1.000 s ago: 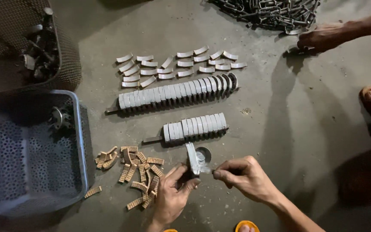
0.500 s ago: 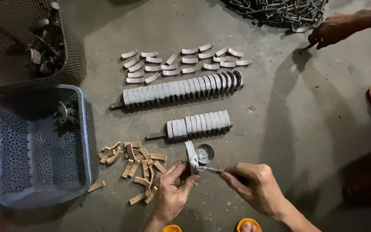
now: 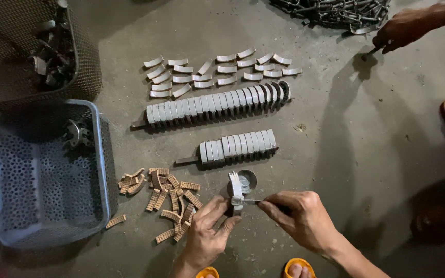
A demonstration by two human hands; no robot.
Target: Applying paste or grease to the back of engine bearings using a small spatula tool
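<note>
Low on the concrete floor (image 3: 377,154), near its bottom edge, the left hand (image 3: 207,237) pinches a curved grey metal shoe (image 3: 236,191) upright between thumb and fingers. The right hand (image 3: 305,219) is closed around a thin tool (image 3: 251,202), probably a small blade, its tip touching the shoe. Just beside lies a pile of brown friction strips (image 3: 168,198); beyond it, two rows of stacked grey shoes (image 3: 217,105). A blue perforated crate (image 3: 47,175) sits by the left edge.

I see bare floor (image 3: 366,154) open to the right. The short row of shells (image 3: 238,146) blocks ahead, brown pad pile (image 3: 166,198) and blue basket (image 3: 52,175) crowd left.
</note>
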